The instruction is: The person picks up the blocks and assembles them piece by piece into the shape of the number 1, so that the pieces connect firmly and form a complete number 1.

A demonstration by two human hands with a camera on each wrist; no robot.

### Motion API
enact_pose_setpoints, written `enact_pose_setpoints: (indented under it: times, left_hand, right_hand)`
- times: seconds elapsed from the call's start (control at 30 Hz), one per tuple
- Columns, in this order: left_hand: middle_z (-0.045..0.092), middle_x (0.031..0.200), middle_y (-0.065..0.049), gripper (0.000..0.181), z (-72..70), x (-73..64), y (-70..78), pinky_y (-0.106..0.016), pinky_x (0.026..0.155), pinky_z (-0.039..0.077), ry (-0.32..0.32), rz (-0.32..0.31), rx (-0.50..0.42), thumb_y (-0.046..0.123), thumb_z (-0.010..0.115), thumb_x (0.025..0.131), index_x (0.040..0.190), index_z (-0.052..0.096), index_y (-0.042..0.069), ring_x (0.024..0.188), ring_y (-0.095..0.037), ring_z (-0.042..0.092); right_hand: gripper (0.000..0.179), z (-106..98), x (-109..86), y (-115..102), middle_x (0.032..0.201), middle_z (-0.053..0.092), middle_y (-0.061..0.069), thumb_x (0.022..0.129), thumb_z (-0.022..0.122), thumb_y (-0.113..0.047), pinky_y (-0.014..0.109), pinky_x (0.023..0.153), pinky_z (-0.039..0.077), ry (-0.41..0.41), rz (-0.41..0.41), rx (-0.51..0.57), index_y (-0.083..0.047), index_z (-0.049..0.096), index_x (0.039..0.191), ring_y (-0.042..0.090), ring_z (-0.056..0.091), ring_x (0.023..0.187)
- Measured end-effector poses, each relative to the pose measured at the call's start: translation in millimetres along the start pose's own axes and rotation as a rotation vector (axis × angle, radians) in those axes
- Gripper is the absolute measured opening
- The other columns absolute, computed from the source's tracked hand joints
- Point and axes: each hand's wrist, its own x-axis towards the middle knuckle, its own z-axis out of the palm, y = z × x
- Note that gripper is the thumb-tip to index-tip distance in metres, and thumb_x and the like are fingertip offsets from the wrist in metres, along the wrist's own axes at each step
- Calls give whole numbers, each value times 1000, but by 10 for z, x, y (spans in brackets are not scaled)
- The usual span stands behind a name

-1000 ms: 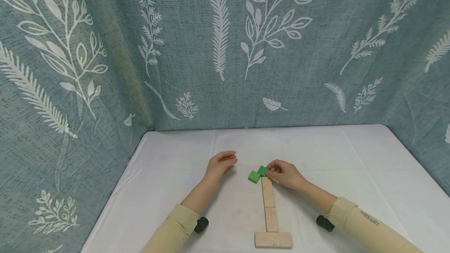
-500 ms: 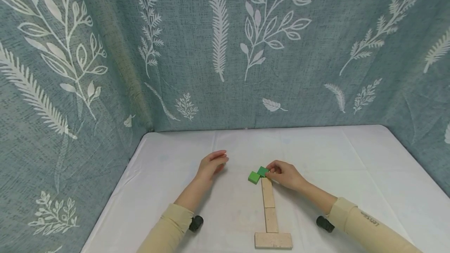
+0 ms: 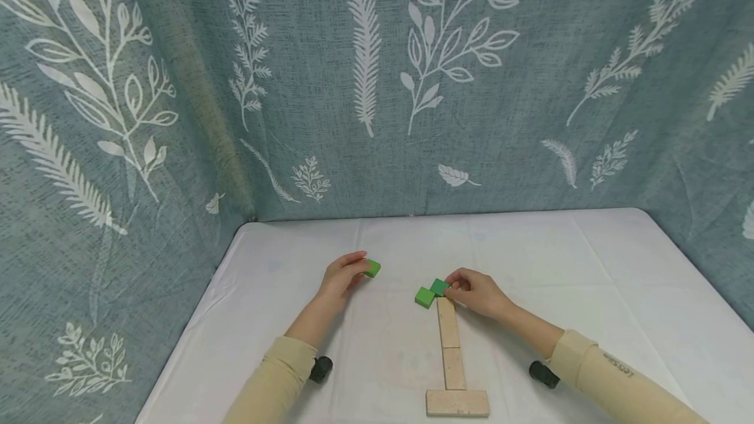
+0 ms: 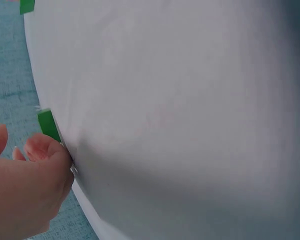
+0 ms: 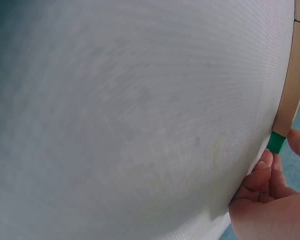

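My right hand [image 3: 476, 291] pinches a dark green block [image 3: 438, 287] at the far end of a row of wooden blocks [image 3: 449, 322]. In the right wrist view its thumb and fingertips close around the green block [image 5: 276, 142], next to the wooden end. A lighter green block [image 3: 424, 297] lies at its left corner. Further left, my left hand [image 3: 341, 277] is over the table with relaxed fingers beside another green block [image 3: 373, 268], partly covering it. In the left wrist view the hand overlaps the lower end of that green block [image 4: 49, 125].
A wider wooden block [image 3: 457, 403] lies crosswise at the near end of the row. Black wrist devices [image 3: 321, 370] show below the sleeves. The white-covered table [image 3: 283, 260] ends at a blue-green leaf-patterned curtain [image 3: 330, 116].
My left hand has moved left, and the green block by its fingers has come into view. The right hand stays in place at the dark green block.
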Motion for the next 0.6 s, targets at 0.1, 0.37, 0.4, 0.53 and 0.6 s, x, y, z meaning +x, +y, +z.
enact_pose_setpoints:
  times: [0.1, 0.37, 0.4, 0.53, 0.6]
  left_hand:
    - [61, 121, -13, 42, -14, 5, 9, -27, 86, 47, 4, -5, 33, 3, 68, 85, 126, 60, -1, 88, -10, 58]
    - [57, 125, -16, 40, -35, 40, 8, -29, 91, 47, 5, 23, 144, 4, 68, 86, 126, 60, 0, 100, -16, 57]
    - [58, 124, -15, 40, -35, 41, 10, -30, 91, 47, 0, 29, 165, 5, 68, 87, 126, 60, 0, 101, -17, 56]
    - [60, 119, -15, 39, -36, 42, 7, -31, 88, 48, -3, 55, 256, 7, 69, 87, 124, 60, -1, 99, -19, 57]
    - [60, 118, -16, 39, -31, 52, -7, -31, 86, 49, -9, 70, 294, 8, 69, 87, 123, 60, -2, 98, -21, 58]
  right_hand:
    - [21, -4, -3, 0, 83, 56, -1, 92, 66, -19, 27, 62, 41, -3, 1, 1, -3, 65, 106, 14, 48, 74]
    - [21, -4, 2, 9, 83, 57, -1, 92, 66, -18, 27, 63, 41, -5, 2, 4, -2, 65, 105, 14, 48, 75]
    - [21, -3, 2, 11, 83, 56, -1, 92, 66, -18, 27, 63, 41, -4, 3, 4, -3, 65, 105, 14, 48, 75]
    - [20, -2, 3, 13, 83, 56, -1, 92, 66, -18, 27, 63, 41, -1, 2, 4, -3, 65, 105, 14, 48, 75]
    - [20, -3, 1, 10, 82, 56, -1, 92, 66, -18, 27, 63, 41, 0, 1, 1, -3, 65, 105, 14, 48, 74]
